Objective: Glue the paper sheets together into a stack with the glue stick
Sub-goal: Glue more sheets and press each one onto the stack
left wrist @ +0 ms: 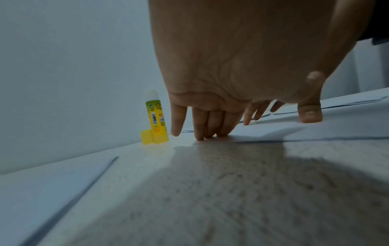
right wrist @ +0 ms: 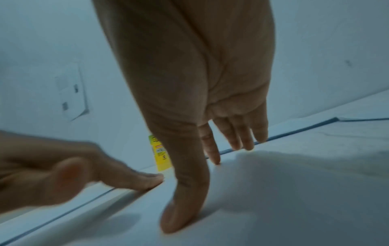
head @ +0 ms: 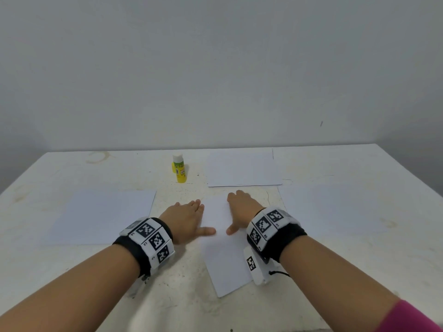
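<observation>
A white paper sheet [head: 224, 255] lies at the table's middle, slightly skewed. My left hand [head: 189, 219] rests flat on its left edge, fingers straight, thumb on the paper. My right hand [head: 241, 209] presses on its upper right part with spread fingers [right wrist: 238, 138] and thumb down. Three more sheets lie flat: one at the left [head: 103, 216], one at the back [head: 242, 170], one at the right [head: 340, 209]. The yellow-green glue stick [head: 179, 168] stands upright behind the hands, its yellow cap [left wrist: 147, 137] beside its base.
The white table [head: 60, 168] is stained and ends against a plain grey wall [head: 215, 68]. A wall plate [right wrist: 71, 94] shows in the right wrist view. Bare tabletop lies in front of the left sheet and near the front edge.
</observation>
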Demonstrator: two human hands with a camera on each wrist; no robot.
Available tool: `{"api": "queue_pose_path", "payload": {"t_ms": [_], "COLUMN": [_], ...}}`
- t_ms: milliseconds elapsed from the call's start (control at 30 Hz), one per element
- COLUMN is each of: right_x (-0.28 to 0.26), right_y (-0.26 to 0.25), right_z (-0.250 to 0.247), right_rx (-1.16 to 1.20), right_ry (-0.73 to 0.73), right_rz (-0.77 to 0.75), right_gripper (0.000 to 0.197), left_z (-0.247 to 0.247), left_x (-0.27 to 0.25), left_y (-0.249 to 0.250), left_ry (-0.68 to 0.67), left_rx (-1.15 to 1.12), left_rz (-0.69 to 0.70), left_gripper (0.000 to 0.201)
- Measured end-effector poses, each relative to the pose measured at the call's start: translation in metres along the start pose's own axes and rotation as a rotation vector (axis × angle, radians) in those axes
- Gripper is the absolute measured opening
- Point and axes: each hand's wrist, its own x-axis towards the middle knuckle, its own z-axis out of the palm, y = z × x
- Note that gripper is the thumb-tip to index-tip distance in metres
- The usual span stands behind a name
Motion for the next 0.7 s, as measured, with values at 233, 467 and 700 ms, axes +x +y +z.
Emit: {"api": "queue_pose_path", "payload": {"t_ms": [233, 467, 700], "right_x": [-0.002, 0.01, 0.012], "right_y": [-0.035, -0.05, -0.024], "right_z": [0.018, 0.029, 0.018], "right_rx": [-0.054, 0.029, 0.024], "right_ry": [-0.003, -0.108, -0.22], "right_rz": [0.033, -0.133, -0.206], "right_gripper": [0.036, 0.079, 0.072], "left_z": [-0.009, 0.011, 0.013], "left_x": [-0.002, 0.002, 0.003], "left_y": [-0.009, -0.011, -0.013], "left_ry": [0.194, -0.002, -0.125], "left_rx": [0.161, 0.012, -0.076], "left_rz": [-0.05, -0.013, -0.036], "left_gripper": [0.053, 0.134, 0.148]}}
